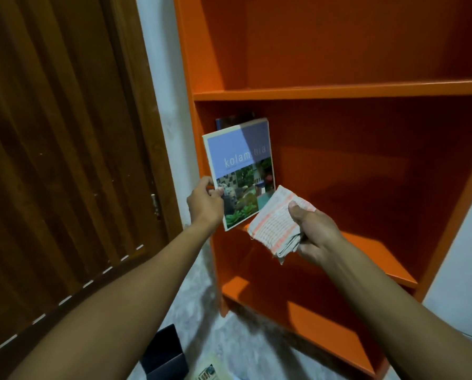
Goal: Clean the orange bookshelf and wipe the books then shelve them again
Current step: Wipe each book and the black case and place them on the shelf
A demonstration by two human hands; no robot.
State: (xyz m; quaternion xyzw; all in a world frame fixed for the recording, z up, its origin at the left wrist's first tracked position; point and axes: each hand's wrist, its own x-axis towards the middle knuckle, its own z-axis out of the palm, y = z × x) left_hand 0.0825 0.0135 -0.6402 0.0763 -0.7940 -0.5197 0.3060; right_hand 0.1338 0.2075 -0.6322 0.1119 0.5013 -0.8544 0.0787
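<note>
- Three orange boards show in the orange bookshelf [339, 90], which fills the right of the view; a brown wooden door [59, 146] stands at 9 o'clock from it.
- Down at 6 o'clock is the grey floor [243, 349] with more things lying on it: a dark box [165, 355] and a printed cover, cut off by the edge.
- The book [241, 171] stands tall, long side up and down, leaning toward 11 o'clock at the left end of the middle board [377, 250]. A dark book [233, 119] peeks out behind it.
- The left hand [205, 201] is closest; it pinches the book's lower left edge, thumb on the cover.
- The right hand [315, 231], at 4 o'clock from the book, grips a folded checked cloth [277, 223], thumb on top. The cloth's corner touches the book's bottom right corner.
- I think the book is being stood in place; it likely needs a push toward 12 o'clock.
</note>
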